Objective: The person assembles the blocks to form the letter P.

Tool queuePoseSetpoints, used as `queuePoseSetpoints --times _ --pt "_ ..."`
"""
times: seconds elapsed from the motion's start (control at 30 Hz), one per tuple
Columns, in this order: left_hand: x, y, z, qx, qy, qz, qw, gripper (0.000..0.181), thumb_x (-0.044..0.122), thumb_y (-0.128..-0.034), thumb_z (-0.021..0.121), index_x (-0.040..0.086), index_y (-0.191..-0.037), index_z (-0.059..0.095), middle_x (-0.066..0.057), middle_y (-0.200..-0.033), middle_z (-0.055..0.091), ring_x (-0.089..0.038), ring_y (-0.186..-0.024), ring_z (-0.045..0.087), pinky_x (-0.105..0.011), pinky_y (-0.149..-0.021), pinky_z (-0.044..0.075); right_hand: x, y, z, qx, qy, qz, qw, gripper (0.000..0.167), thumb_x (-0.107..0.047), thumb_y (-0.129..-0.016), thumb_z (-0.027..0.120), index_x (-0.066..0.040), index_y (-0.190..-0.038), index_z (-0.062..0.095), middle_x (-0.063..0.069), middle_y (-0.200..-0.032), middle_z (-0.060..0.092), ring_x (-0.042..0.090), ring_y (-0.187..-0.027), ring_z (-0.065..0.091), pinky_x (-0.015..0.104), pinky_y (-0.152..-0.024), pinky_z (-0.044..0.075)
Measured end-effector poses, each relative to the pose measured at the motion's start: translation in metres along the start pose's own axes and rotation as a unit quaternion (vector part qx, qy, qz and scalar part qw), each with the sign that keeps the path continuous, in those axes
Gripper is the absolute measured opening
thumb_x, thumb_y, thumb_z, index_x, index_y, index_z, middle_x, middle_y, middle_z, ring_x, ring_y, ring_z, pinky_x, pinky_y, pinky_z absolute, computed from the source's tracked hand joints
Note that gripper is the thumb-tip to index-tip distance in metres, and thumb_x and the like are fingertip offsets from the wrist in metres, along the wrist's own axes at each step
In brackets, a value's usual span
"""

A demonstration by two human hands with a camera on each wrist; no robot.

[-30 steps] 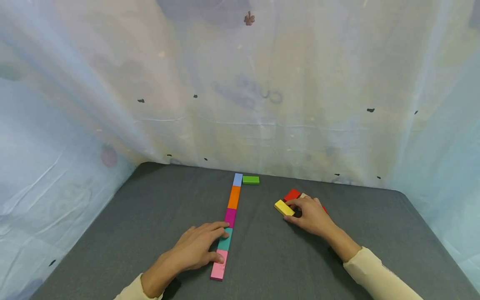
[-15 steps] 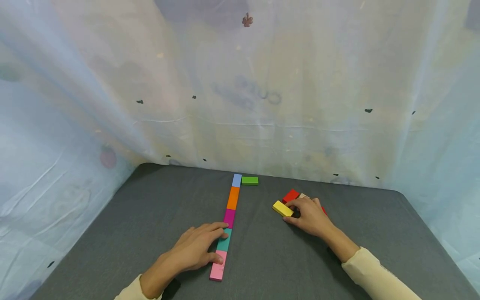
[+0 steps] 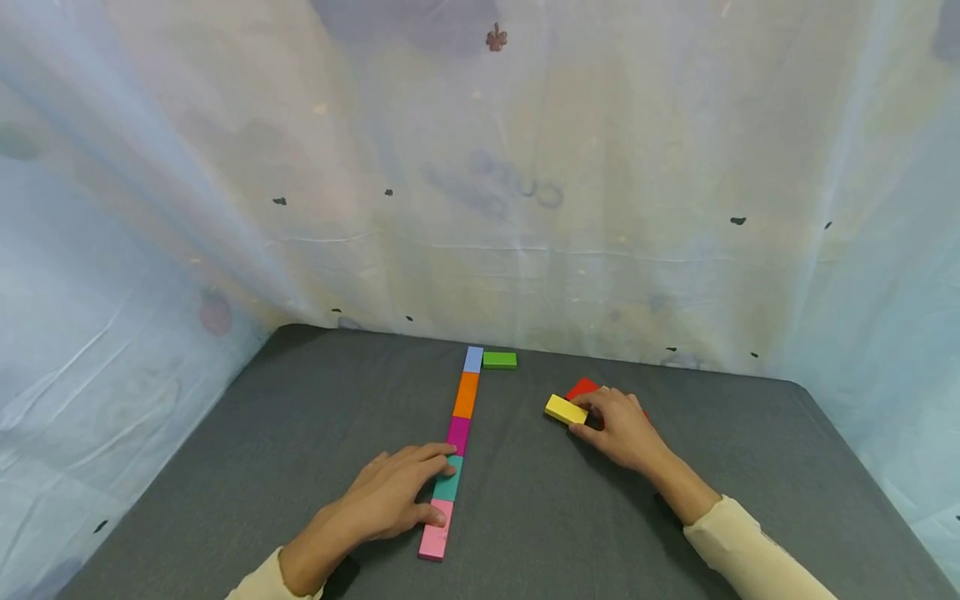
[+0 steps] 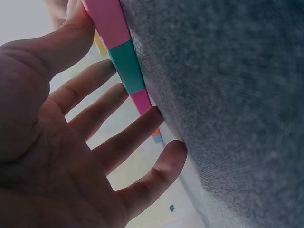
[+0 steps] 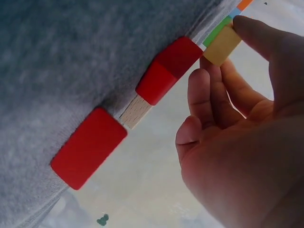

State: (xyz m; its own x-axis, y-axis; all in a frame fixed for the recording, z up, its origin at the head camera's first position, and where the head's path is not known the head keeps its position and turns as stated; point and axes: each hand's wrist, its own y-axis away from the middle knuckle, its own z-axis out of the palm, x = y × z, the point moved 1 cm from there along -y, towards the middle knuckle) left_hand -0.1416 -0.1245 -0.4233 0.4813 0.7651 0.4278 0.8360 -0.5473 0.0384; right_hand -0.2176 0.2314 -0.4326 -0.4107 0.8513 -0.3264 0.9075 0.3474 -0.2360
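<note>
Up comes our yellow block (image 3: 565,409), light and stiff we'd guess, right hand (image 3: 624,430) pinching the surest hold, its end toward the table's right edge (image 3: 862,483), left hand (image 3: 386,493) loosely spread.

No word, number or brand can be read. The one trace of lettering is on the pale sheet (image 3: 637,125) behind the table (image 3: 337,400): a faint, blurred line of greyish-purple print (image 3: 487,182) near the sheet's middle, with two rounded, letter-like curves at its right end, too faded to make out.
</note>
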Motion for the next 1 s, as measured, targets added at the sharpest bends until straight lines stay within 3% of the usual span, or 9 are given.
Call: queuePoseSetpoints --times 0.17,0.77,1.0 --pt "0.000 0.000 -0.001 0.000 0.004 0.004 1.0000 0.048 0.039 -0.0799 0.081 0.022 -0.122 0.066 0.005 -0.150 0.050 -0.028 -0.133 0.051 -0.074 -0.099 0.038 0.001 -0.001 0.000 0.009 0.003 -0.001 1.0000 0.036 -0.034 -0.086 0.078 -0.019 -0.117 0.071 -0.006 -0.088 0.062 0.009 -0.078 0.045 0.034 -0.073 0.028" --pt "0.000 0.000 -0.001 -0.007 -0.003 -0.002 1.0000 0.048 0.039 -0.0810 0.081 0.021 -0.123 0.065 0.004 -0.150 0.049 -0.028 -0.133 0.051 -0.074 -0.100 0.038 -0.007 -0.008 0.004 0.033 0.012 -0.014 0.9993 0.038 -0.031 -0.087 0.077 -0.018 -0.122 0.068 0.002 -0.107 0.068 0.017 -0.089 0.056 0.043 -0.080 0.041" --pt "0.001 0.001 -0.001 0.005 0.002 0.009 0.9999 0.048 0.039 -0.0797 0.082 0.021 -0.121 0.066 0.004 -0.150 0.050 -0.028 -0.132 0.052 -0.074 -0.098 0.039 -0.016 -0.018 0.007 0.042 0.005 -0.021 0.9989 0.038 -0.030 -0.088 0.075 -0.016 -0.123 0.068 0.004 -0.112 0.069 0.022 -0.098 0.059 0.045 -0.083 0.043"
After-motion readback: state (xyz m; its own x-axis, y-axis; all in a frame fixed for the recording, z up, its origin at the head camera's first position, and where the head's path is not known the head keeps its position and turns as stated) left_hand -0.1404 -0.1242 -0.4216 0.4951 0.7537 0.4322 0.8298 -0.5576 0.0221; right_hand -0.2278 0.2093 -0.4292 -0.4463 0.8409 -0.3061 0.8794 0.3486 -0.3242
